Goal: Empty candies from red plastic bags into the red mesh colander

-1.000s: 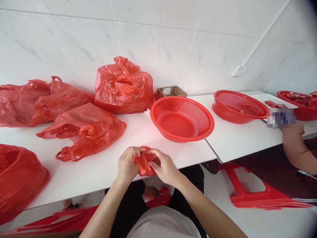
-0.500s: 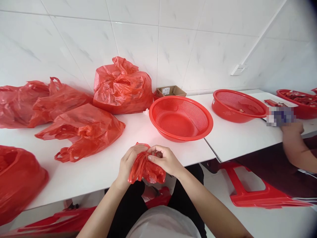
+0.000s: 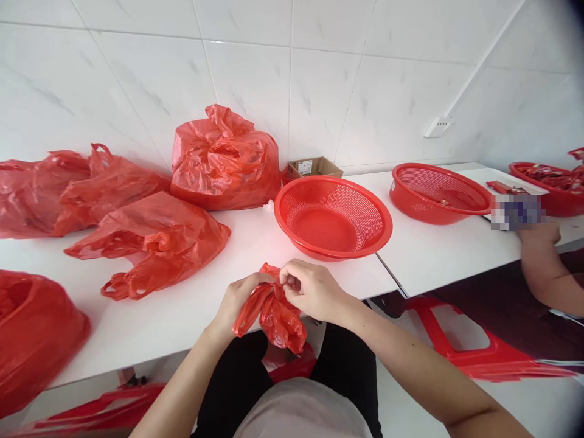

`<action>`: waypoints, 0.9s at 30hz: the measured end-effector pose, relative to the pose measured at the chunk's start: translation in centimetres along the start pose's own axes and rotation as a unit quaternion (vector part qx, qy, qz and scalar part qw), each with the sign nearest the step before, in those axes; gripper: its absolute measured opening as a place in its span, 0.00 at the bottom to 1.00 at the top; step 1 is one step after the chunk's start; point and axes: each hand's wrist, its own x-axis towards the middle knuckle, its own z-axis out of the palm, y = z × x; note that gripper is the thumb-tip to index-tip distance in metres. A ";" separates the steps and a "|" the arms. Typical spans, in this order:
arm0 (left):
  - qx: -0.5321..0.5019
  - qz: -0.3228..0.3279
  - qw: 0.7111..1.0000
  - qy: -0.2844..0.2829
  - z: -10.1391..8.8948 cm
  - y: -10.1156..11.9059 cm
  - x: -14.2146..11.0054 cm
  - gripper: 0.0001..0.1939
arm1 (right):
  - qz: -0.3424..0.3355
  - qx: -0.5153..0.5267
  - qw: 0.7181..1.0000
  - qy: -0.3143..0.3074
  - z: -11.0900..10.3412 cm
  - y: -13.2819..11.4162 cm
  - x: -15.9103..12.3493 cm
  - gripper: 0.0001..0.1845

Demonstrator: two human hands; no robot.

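White wall tiles (image 3: 246,73) stand behind a long white surface (image 3: 150,328), and a small wall socket (image 3: 438,126) is on the right side. Near the wall sits a small cardboard box (image 3: 314,167). Left of it there is a full red plastic bag (image 3: 225,161), and more red bags lie on the surface: one long pile (image 3: 68,194) at the far left, one flat bag (image 3: 155,243) with its handles toward the person, and one big bag (image 3: 31,340) at the left edge of the view.

A round red basket (image 3: 387,225) with mesh sides stands just in front of the box. Two more red baskets (image 3: 410,210) (image 3: 542,204) are further right, and the last one is filled with red packets. On the right, another person's arm (image 3: 542,274) rests near the surface edge, and a blurred patch hides what is at the hand. A red stool (image 3: 479,353) stands on the floor.

The bunched red bag (image 3: 274,316) is in the person's two hands, above the front edge of the surface and near the first basket. The grip of the left hand (image 3: 239,298) is narrow and closes around the bag's upper part. The right hand (image 3: 314,292) pinches the top of the same bag, and the bag's lower part hangs down over the edge.
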 end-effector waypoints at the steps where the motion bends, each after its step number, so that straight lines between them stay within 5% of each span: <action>1: 0.001 0.003 1.000 0.005 0.0 0.0 0.0 0.09 | 0.006 0.023 1.000 -0.001 0.0 0.0 -0.1 0.11; 5: 0.006 0.023 1.000 0.007 -0.1 -0.3 0.0 0.08 | 0.029 0.090 0.995 -0.023 0.2 0.3 -0.2 0.04; 17: 0.037 0.053 0.995 0.080 -2.8 -0.5 0.0 0.05 | -0.018 -0.022 0.998 -0.058 0.5 0.0 -2.2 0.09; 21: 0.030 0.023 0.995 0.097 -3.1 0.0 0.0 0.04 | -0.020 -0.031 0.999 -0.015 0.4 0.2 -2.4 0.06; 23: 0.025 0.011 0.997 0.079 -3.4 0.6 0.4 0.04 | -0.034 -0.022 0.999 0.033 0.5 0.2 -2.2 0.01; 27: 0.012 0.029 0.999 0.005 -3.7 1.9 1.2 0.04 | -0.077 0.037 0.994 0.068 2.1 0.0 -1.4 0.15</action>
